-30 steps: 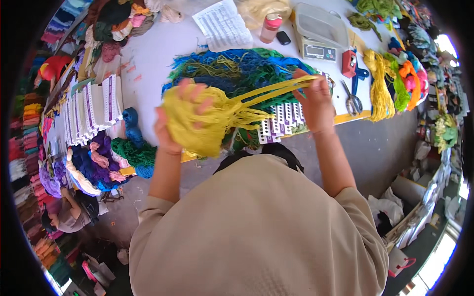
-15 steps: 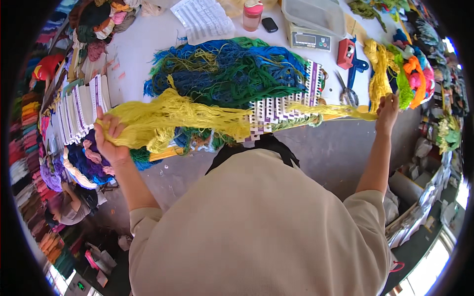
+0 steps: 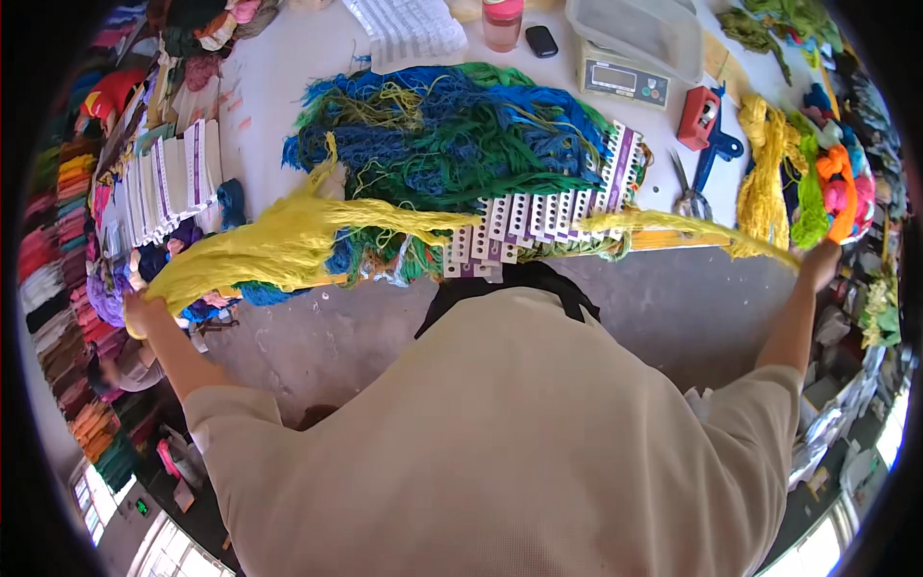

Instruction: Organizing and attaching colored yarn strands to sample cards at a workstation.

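Observation:
A long hank of yellow yarn (image 3: 260, 245) stretches across the table's near edge between my hands. My left hand (image 3: 144, 313) is closed around its thick, loose end at far left. Out at far right, my right hand (image 3: 820, 264) is closed on the thin, narrow end. In the middle the yarn disappears at a row of white hole-punched cards (image 3: 529, 219) with purple stripes and comes out on their right; whether it runs through the holes is hidden. Behind the cards lies a big tangled heap of blue and green yarn (image 3: 452, 135).
Scissors (image 3: 690, 197), a red-and-blue tool (image 3: 707, 125), a digital scale (image 3: 623, 82) with a clear tray, a pink-lidded bottle (image 3: 503, 27) and paper sheets (image 3: 409, 34) lie on the table. More cards (image 3: 173, 183) stand at left. Yellow skeins (image 3: 767, 173) hang at right.
Both hands have moved outward, the left to the left and down, the right to the right and down. The yellow yarn is drawn out longer and narrower on both sides of the cards.

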Motion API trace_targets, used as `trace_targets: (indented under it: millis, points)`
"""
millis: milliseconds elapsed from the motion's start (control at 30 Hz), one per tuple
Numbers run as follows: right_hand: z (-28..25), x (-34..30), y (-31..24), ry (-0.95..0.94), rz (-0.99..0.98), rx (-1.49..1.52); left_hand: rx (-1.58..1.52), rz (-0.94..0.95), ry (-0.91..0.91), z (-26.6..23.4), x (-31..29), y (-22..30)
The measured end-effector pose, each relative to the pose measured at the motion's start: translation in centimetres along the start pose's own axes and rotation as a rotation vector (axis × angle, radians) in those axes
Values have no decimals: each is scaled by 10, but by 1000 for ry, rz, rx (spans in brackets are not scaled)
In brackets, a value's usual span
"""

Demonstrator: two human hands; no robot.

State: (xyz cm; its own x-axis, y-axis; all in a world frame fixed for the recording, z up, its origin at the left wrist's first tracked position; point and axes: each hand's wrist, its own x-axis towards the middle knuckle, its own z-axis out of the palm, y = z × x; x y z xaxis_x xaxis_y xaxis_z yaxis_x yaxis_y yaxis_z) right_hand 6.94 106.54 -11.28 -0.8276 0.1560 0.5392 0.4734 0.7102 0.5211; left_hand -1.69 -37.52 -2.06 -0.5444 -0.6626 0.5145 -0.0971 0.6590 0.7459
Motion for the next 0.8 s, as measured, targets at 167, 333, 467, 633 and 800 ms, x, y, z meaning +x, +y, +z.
trace_targets:
  millis: [167,333,467,633,800]
  points:
    - [19,-1,-124,-450,165,1088,-1076,-614,-467,45,-200,35]
    - [-191,-77,-402,-1047,-111,1741,-1204,-967,-874,193,-383,234]
    - [-261,-83,-503,-1183,-480,1796,-565,-1083,-1252,280,-490,254]
    - [-264,-97,-555,-1145,-708,1552,229,-474,-1475,340,-573,250]
    - [-265,-86,-548,-1204,-693,1590,1,-638,-1329,339,-582,246]
